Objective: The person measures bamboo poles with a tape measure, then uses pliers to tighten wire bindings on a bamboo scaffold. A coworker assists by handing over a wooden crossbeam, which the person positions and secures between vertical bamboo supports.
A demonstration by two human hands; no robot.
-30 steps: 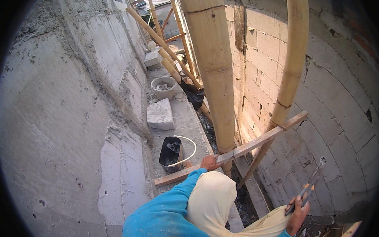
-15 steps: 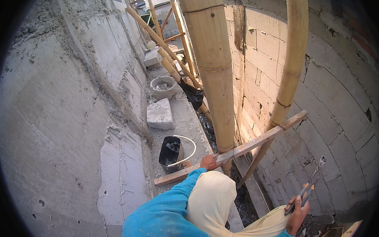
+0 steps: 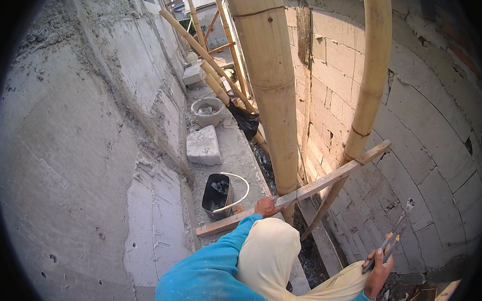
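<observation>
Pincers (image 3: 395,243) with dark handles and orange bands stand raised in the right hand (image 3: 380,267) of a person in a narrow passage, the metal head pointing up and away before a wall of pale blocks (image 3: 412,197). The fingers of that hand curl around the handles, which sit slightly apart, just beside a cream-clothed leg (image 3: 338,285). The left hand (image 3: 266,207), at the end of a blue sleeve (image 3: 202,263), folds over a wooden batten (image 3: 327,180) beyond a cream-covered knee (image 3: 271,245); its fingers are bent and close against the timber, though I cannot make out the tips. The batten slants from a concrete ledge (image 3: 233,151) across a thick bamboo pole (image 3: 273,96), near its foot, to a second, thinner bamboo pole (image 3: 373,55). On the ledge, a black container (image 3: 216,204) with a curved white handle (image 3: 247,190) stands near the left hand; farther along are a rough, pale block (image 3: 203,145), a round grey bucket (image 3: 208,120) holding lumps, and a black plastic bag (image 3: 245,120) near leaning bamboo.
</observation>
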